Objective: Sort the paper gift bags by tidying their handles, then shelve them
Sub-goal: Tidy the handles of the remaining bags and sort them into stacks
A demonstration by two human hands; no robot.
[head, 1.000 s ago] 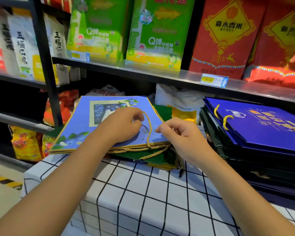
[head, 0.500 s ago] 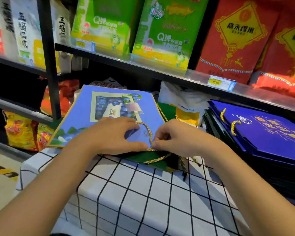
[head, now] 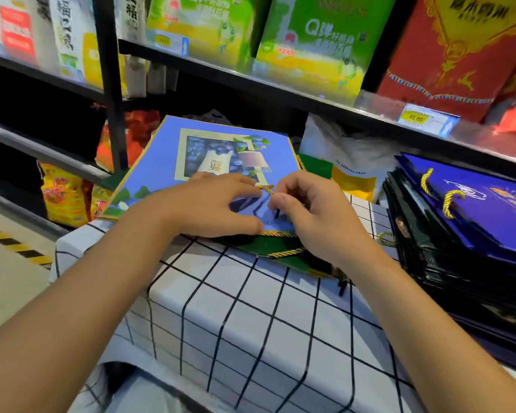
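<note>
Gold cord handle [head: 265, 188] is being tucked flat against the top bag, a light blue gift bag [head: 161, 162] printed with blueberries, which lies on a small pile at the far edge of a table covered in a black-and-white grid cloth [head: 236, 317]. The left hand [head: 203, 205] is laid palm-down on the bag near its mouth, fingers fairly straight and pressing the paper, with the fingertips just touching the cord. The right hand [head: 313, 216] is curled, its thumb and fingers pinched together at the cord; exactly how much cord is held cannot be told, since the fingers hide it. Beneath the blue bag a green bag [head: 268, 244] is seen, with its own gold cords [head: 286, 253] spilling loose at the near edge. A second stack of dark blue bags [head: 474, 210] rests to the right, well apart from the hands, under a metal shelf [head: 310, 93] carrying green and red packages. Several risks are judged from here. The cord could spring back out if it is released before being pressed flat under the palm. The loose cords of the green bag could be snagged when the top bag is lifted, so that the pile is dragged askew or off the table edge. The paper could be creased if too much weight is put on the mouth fold.
</note>
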